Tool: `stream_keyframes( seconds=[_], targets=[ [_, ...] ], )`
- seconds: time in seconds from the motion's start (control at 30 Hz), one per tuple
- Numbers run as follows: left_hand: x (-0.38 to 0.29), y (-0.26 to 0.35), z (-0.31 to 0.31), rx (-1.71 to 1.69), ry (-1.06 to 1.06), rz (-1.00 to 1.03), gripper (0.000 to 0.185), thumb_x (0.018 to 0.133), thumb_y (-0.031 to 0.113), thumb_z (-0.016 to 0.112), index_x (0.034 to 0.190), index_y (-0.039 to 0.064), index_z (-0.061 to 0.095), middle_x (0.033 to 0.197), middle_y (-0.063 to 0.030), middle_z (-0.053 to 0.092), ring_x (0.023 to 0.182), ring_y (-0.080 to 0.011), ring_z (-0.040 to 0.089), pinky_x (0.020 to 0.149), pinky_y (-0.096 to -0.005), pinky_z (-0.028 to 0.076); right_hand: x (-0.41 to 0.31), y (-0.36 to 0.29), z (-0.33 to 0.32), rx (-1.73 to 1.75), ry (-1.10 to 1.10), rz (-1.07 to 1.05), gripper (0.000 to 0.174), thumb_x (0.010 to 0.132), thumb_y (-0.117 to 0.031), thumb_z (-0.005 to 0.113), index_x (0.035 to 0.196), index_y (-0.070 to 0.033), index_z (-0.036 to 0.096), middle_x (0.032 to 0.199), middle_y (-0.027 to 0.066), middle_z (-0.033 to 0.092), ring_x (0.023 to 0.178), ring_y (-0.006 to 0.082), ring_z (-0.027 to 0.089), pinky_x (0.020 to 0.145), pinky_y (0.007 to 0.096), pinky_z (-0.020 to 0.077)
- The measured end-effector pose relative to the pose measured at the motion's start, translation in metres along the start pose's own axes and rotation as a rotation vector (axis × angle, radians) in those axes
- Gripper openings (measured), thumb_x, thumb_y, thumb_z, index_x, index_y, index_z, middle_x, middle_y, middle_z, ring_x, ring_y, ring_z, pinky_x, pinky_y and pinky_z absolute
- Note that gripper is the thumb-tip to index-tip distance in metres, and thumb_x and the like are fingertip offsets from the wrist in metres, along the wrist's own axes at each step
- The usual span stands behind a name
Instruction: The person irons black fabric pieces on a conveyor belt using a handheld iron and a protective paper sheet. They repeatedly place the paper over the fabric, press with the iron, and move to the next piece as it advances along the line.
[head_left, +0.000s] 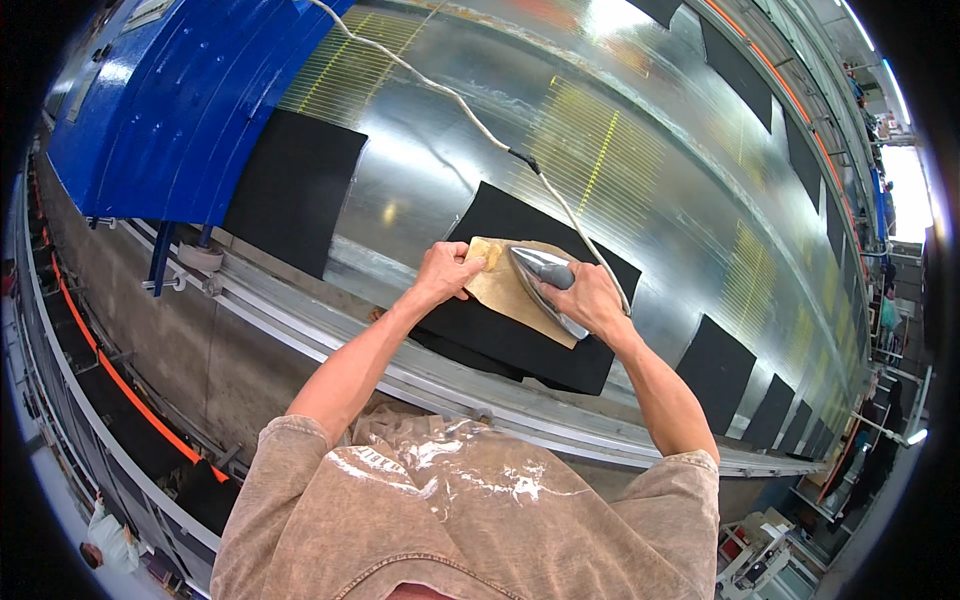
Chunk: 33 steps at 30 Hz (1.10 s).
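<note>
My right hand (596, 301) grips the grey handle of an electric iron (541, 281), whose metal soleplate rests on a sheet of brown paper (502, 292). With thumb and fingers, my left hand (448, 274) pinches the paper's upper left corner, where a yellowish patch (486, 253) shows. Beneath the paper lies a piece of black fabric (517, 210) on the shiny metal table (420, 172). The fabric's near edge hangs loosely over the table's edge. A pale cord (457, 97) with a black-taped joint runs from the iron to the top left.
A blue metal housing (187, 112) on wheels stands over the table at left. Another black fabric piece (300, 187) lies beside it, and several more (716, 364) continue to the right. Metal rails (300, 319) follow the near edge. At lower left, a person (112, 536) is in the distance.
</note>
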<state>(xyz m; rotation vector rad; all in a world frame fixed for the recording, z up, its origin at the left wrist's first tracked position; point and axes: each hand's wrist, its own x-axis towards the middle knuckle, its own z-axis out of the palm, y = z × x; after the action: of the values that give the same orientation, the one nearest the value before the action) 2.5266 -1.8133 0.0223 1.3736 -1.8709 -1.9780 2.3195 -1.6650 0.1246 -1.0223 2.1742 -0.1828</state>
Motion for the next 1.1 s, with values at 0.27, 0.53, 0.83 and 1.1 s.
stream_keyframes(
  seconds=[0.27,0.53,0.83,1.1],
  targets=[
    [0.001,-0.001,0.0,0.032,-0.033,-0.011,0.028,0.092,0.024,0.073,0.099,-0.004,0.075,0.081,-0.0066,0.076,0.067,-0.0117,0.071,0.05,-0.0298,0.063,0.013,-0.011,0.003,-0.129,-0.071,0.134,0.061,0.083,-0.056,0.072,0.106,0.0,0.078,0.106,0.0237,0.076,0.104,0.0397,0.073,0.096,0.0506,0.0536],
    [-0.005,0.002,0.002,0.024,-0.054,-0.016,0.026,0.094,0.022,0.07,0.085,-0.003,0.068,0.065,-0.0037,0.065,0.057,-0.0102,0.064,0.049,-0.0307,0.057,0.013,-0.011,0.005,-0.163,-0.135,0.235,0.057,0.083,-0.053,0.073,0.106,-0.001,0.078,0.106,0.0233,0.076,0.102,0.04,0.073,0.094,0.0485,0.0548],
    [-0.009,-0.01,0.01,0.153,0.057,0.111,0.029,0.092,0.028,0.071,0.086,-0.001,0.068,0.073,-0.0209,0.067,0.065,-0.0337,0.068,0.062,-0.0448,0.051,0.01,-0.002,0.022,-0.266,0.005,0.136,0.064,0.082,-0.059,0.074,0.107,0.0,0.077,0.104,0.0245,0.075,0.103,0.0406,0.072,0.095,0.0474,0.0551],
    [0.002,0.006,0.018,0.251,0.03,0.083,0.027,0.094,0.028,0.068,0.099,0.001,0.066,0.098,-0.0269,0.072,0.098,-0.0504,0.068,0.086,-0.059,0.054,0.013,0.002,0.007,-0.096,0.082,0.063,0.05,0.076,-0.046,0.077,0.098,-0.001,0.079,0.082,0.024,0.075,0.081,0.0428,0.074,0.079,0.0503,0.057]
  ],
)
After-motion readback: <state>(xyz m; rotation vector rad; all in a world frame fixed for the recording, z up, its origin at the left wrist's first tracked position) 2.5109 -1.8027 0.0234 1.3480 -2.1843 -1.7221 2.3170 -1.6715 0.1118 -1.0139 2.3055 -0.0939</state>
